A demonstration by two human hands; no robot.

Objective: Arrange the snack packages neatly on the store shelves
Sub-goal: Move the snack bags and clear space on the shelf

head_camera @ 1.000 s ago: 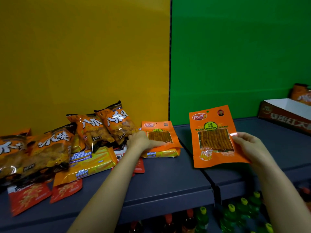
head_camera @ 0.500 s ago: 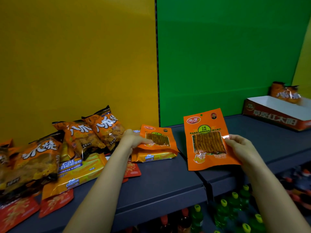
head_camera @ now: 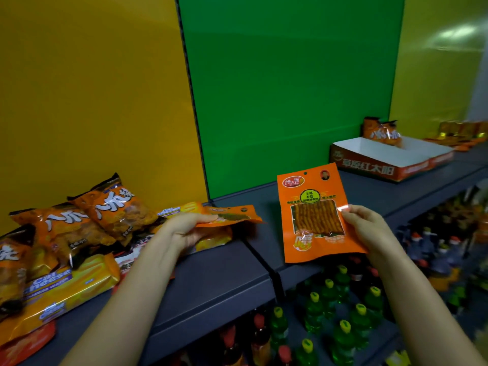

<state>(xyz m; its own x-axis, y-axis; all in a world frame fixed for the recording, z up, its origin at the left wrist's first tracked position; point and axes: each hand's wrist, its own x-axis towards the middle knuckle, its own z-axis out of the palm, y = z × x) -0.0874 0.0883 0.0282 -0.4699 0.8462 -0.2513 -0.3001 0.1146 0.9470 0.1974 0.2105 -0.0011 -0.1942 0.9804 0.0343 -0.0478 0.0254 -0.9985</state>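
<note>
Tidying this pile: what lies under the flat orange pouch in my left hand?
A yellow cheese-wafer pack, partly covered by the left hand; anything beneath it is hidden.

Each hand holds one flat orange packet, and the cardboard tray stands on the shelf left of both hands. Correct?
No. The head view shows the cardboard tray on the shelf right of both hands. The left hand does hold one flat orange packet, and the right hand the other packet.

Shop: grey shelf [head_camera: 216, 270] carrying snack packages [head_camera: 116, 210] at left, bottled drinks [head_camera: 343, 334] standing below, display carton [head_camera: 369, 165] sitting far right.
</note>
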